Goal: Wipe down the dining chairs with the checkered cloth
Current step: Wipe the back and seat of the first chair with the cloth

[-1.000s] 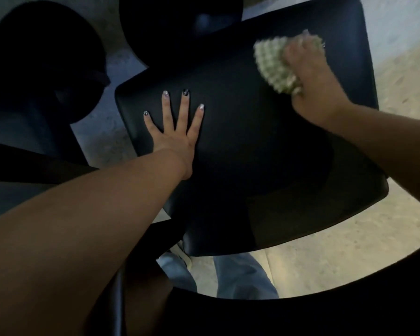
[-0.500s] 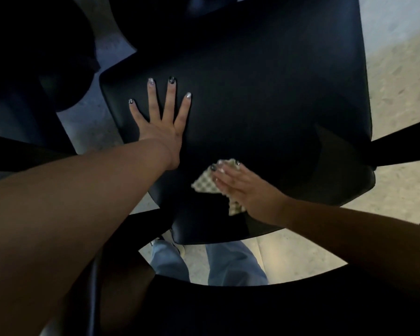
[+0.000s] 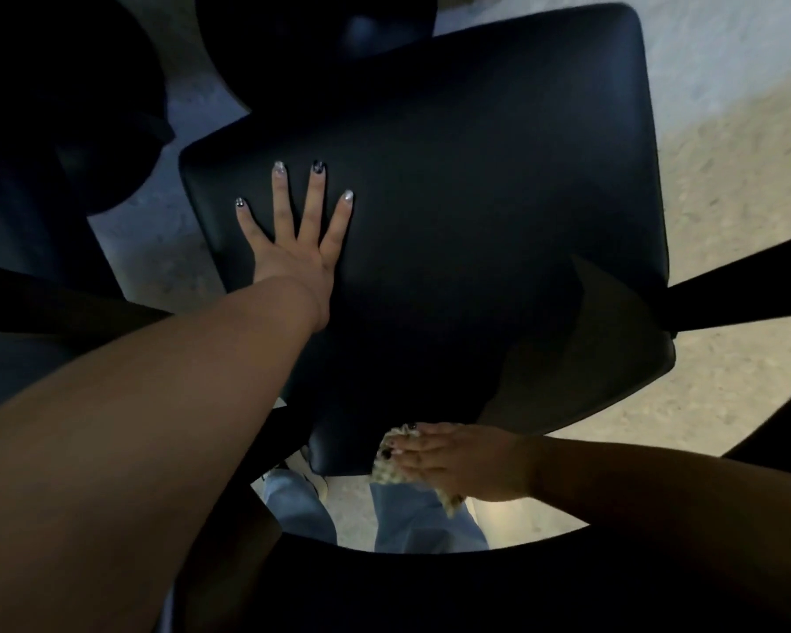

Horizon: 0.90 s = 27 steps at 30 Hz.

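Head view, looking down on a dark padded chair seat (image 3: pixel 453 198) set above a pale speckled floor (image 3: pixel 727 175). At far left, other dark furniture (image 3: pixel 56 107) lay in deep shadow, its form too dim to make out. The left hand (image 3: pixel 293 249) lay palm-down on the left part of the seat, fingers straight and spread wide, with painted nails; it held nothing and pressed flat against the upholstery. Below the seat's near edge, two legs in light blue trousers (image 3: pixel 412 518) and part of a white shoe (image 3: pixel 311 472) showed against the floor. The right hand (image 3: pixel 448 463) sat at the near edge of the seat, right of centre, fingers extended close together and lying over the checkered cloth (image 3: pixel 387 468). The cloth was bunched beneath the fingers, touching the seat's front rim; one end showed at the fingertips and another corner hung out below the heel of the hand. Whether the thumb gripped the cloth from underneath could not be told. At right, a dark bar (image 3: pixel 740 290) crossed the floor beside the seat. A dark curved chair back (image 3: pixel 430 587) filled the bottom of the view.
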Each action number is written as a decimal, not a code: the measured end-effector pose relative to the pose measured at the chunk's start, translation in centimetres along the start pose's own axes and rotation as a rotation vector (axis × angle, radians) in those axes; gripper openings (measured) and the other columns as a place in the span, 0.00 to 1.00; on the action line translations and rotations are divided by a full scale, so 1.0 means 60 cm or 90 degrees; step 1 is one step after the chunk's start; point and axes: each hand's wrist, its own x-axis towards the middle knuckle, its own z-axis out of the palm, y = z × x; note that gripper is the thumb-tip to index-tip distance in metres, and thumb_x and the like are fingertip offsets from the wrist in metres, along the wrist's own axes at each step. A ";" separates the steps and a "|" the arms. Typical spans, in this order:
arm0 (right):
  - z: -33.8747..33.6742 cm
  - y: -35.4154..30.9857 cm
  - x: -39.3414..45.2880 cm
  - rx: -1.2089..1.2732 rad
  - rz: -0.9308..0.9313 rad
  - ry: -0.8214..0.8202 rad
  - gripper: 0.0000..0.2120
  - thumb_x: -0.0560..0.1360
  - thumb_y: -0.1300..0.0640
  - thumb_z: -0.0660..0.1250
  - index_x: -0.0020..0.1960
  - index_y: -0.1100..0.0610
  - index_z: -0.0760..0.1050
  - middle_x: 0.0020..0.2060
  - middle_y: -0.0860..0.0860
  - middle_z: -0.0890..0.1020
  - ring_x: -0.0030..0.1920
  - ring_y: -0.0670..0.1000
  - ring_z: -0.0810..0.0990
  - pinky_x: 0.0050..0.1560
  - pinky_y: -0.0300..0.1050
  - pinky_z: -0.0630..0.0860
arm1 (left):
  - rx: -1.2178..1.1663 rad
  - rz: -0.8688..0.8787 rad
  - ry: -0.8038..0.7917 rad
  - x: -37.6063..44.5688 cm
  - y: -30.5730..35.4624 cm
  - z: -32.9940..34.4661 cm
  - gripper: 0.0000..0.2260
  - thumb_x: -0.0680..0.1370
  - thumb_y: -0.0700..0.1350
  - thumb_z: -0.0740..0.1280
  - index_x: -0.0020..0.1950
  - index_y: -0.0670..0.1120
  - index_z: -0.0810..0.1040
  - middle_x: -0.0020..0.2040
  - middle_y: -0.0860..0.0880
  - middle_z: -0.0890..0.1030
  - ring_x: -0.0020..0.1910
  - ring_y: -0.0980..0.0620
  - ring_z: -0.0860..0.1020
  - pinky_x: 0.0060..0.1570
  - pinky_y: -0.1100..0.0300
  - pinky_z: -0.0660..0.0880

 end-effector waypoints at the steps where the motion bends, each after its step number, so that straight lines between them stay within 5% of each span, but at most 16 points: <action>1: -0.018 0.015 -0.005 0.047 0.038 0.067 0.29 0.79 0.52 0.60 0.76 0.60 0.56 0.76 0.57 0.57 0.76 0.55 0.54 0.73 0.49 0.36 | 0.001 0.001 -0.002 0.001 0.000 0.001 0.64 0.69 0.59 0.71 0.58 0.44 0.10 0.64 0.36 0.15 0.68 0.27 0.25 0.66 0.23 0.45; 3: -0.060 0.069 -0.025 0.110 0.202 0.283 0.22 0.77 0.60 0.62 0.71 0.63 0.66 0.70 0.61 0.68 0.71 0.61 0.66 0.73 0.47 0.51 | -0.002 0.007 -0.002 0.002 -0.001 0.002 0.64 0.69 0.59 0.72 0.58 0.44 0.10 0.64 0.36 0.15 0.67 0.26 0.24 0.66 0.23 0.45; 6: -0.133 0.208 -0.088 0.224 0.567 0.510 0.30 0.67 0.79 0.59 0.69 0.73 0.62 0.69 0.71 0.63 0.69 0.74 0.61 0.74 0.53 0.46 | -0.007 0.007 0.005 0.003 -0.003 0.005 0.64 0.69 0.58 0.72 0.58 0.45 0.09 0.64 0.36 0.15 0.67 0.27 0.24 0.66 0.23 0.44; 10: -0.187 0.361 -0.158 0.250 0.853 0.489 0.36 0.72 0.74 0.56 0.78 0.61 0.49 0.77 0.56 0.50 0.77 0.57 0.45 0.77 0.51 0.45 | -0.008 0.006 0.010 0.003 -0.002 0.006 0.64 0.68 0.57 0.72 0.57 0.45 0.09 0.64 0.36 0.14 0.67 0.27 0.23 0.66 0.23 0.44; 14: -0.158 0.344 -0.120 0.229 0.888 0.463 0.40 0.69 0.74 0.56 0.78 0.61 0.48 0.78 0.56 0.49 0.77 0.58 0.43 0.76 0.47 0.40 | -0.007 0.005 0.000 0.003 -0.002 0.006 0.64 0.68 0.57 0.72 0.58 0.45 0.10 0.65 0.36 0.15 0.66 0.27 0.22 0.65 0.23 0.44; 21: -0.096 0.127 0.043 0.290 0.761 0.486 0.43 0.63 0.72 0.62 0.76 0.64 0.52 0.76 0.59 0.53 0.77 0.59 0.46 0.75 0.51 0.41 | -0.006 -0.005 -0.027 0.002 0.001 0.001 0.66 0.67 0.56 0.74 0.57 0.45 0.09 0.64 0.36 0.15 0.66 0.27 0.22 0.66 0.23 0.44; 24: -0.092 0.075 0.089 0.366 0.728 0.553 0.40 0.67 0.73 0.62 0.76 0.63 0.53 0.77 0.57 0.54 0.76 0.53 0.42 0.75 0.47 0.37 | -0.002 -0.005 -0.032 0.003 0.000 0.003 0.66 0.67 0.55 0.74 0.56 0.45 0.09 0.63 0.37 0.14 0.64 0.27 0.21 0.65 0.23 0.43; 27: -0.105 0.084 0.059 0.402 0.777 0.686 0.40 0.64 0.78 0.60 0.75 0.67 0.57 0.75 0.61 0.56 0.75 0.55 0.44 0.76 0.52 0.44 | -0.008 -0.005 -0.030 -0.001 -0.002 0.003 0.65 0.67 0.55 0.74 0.56 0.46 0.09 0.63 0.37 0.14 0.64 0.27 0.20 0.65 0.23 0.42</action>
